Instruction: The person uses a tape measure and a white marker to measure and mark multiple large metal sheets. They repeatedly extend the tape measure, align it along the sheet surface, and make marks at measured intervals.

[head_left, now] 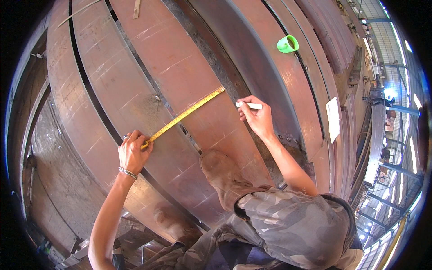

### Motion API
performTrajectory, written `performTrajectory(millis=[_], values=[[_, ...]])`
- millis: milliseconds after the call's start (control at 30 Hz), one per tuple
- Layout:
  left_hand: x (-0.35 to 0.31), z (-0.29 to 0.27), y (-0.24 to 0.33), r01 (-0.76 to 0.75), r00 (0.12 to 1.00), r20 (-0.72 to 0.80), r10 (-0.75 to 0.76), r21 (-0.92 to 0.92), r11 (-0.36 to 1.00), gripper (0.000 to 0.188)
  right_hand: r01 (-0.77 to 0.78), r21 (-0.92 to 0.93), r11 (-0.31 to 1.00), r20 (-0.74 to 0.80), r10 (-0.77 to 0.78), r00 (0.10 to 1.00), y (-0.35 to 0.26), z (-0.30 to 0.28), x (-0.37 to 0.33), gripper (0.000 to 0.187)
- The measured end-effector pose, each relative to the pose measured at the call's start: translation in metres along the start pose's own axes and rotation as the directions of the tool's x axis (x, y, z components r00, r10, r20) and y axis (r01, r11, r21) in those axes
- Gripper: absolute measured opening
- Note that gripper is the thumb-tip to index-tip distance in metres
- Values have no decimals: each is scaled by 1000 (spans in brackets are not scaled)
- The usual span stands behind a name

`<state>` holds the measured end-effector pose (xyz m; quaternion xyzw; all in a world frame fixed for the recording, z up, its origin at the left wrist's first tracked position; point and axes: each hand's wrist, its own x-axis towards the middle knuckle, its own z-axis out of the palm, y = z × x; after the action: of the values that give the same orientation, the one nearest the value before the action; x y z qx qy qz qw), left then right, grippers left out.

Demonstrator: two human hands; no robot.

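Here's the left hand (134,150), fingers curled firmly round the case end of a tape measure (189,110), its yellow blade running up and rightward across two brown plates. And the right hand (257,118) pinches a white marker (250,105), just off the tape's far end and not touching it! That end lies by the edge of the middle plate (180,67); whether it's hooked, I can't tell. If it isn't, a small tug from the left could drag it off line and spoil the reading. The blade also spans the gap between the plates, so it could sag or twist there. A loose pinch, and the marker could drop into the dark gap below it. Further out, the boot (220,168) stands right by the tape's plates; a shifted foot might nudge the blade. Beyond, a green cup (288,44) sits by a narrow slot, where a swinging arm could knock it, and a white sheet (333,119) looks loose enough for a draught to lift.
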<state>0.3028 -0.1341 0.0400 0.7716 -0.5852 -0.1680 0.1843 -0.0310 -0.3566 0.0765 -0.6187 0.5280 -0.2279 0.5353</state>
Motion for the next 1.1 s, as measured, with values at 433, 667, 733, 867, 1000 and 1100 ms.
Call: performTrajectory(millis=[433, 667, 733, 867, 1000, 1100], values=[[1, 1, -2, -49, 998, -45, 49, 16, 999, 13, 101, -7, 995, 163, -98, 982, -35, 19, 49, 16], [3, 1, -1, -45, 998, -33, 46, 15, 999, 12, 54, 7, 999, 98, -54, 994, -25, 7, 45, 15], [3, 1, -1, -38, 999, -28, 39, 20, 999, 12, 64, 2, 998, 101, -64, 993, -24, 6, 45, 15], [2, 2, -1, -32, 999, -28, 32, 9, 999, 12, 72, -2, 997, 111, -72, 991, -23, 6, 45, 15], [2, 2, -2, -44, 998, -36, 44, 6, 999, 12, 76, 15, 997, 118, -78, 990, -23, 7, 45, 15], [2, 1, -2, -47, 999, -25, 48, 14, 999, 13, 78, 13, 997, 114, -79, 990, -24, 7, 45, 16]])
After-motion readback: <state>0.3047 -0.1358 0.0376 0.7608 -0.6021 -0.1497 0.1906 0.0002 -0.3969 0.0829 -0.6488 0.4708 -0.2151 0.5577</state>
